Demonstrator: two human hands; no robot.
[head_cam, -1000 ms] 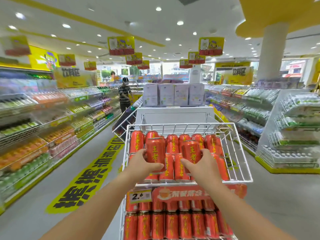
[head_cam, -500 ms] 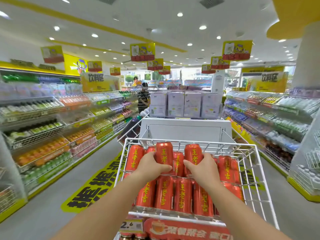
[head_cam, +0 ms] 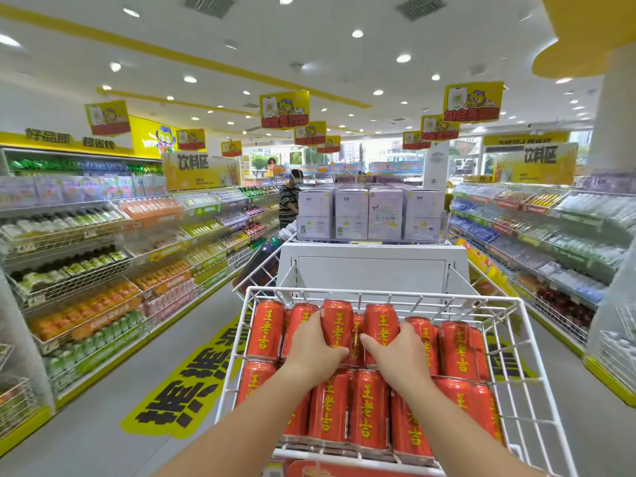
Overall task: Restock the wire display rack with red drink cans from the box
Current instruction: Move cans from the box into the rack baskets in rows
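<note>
Your left hand (head_cam: 311, 349) clasped the left red can (head_cam: 338, 321) and your right hand (head_cam: 399, 356) the right red can (head_cam: 380, 325), upright in the upper layer of the wire display rack (head_cam: 430, 297), which looked nearly full; no box showed.

A white wire rack (head_cam: 516, 356) in a drinks aisle, loaded with red cans (head_cam: 368, 407).
The left hand (head_cam: 315, 351) grips one upright can (head_cam: 339, 323) in the upper layer; the right hand (head_cam: 397, 354) grips a second can (head_cam: 380, 321) just beside it. Stocked drink shelves (head_cam: 86, 270) line both sides, and pale boxes (head_cam: 368, 211) are stacked beyond the rack.
</note>
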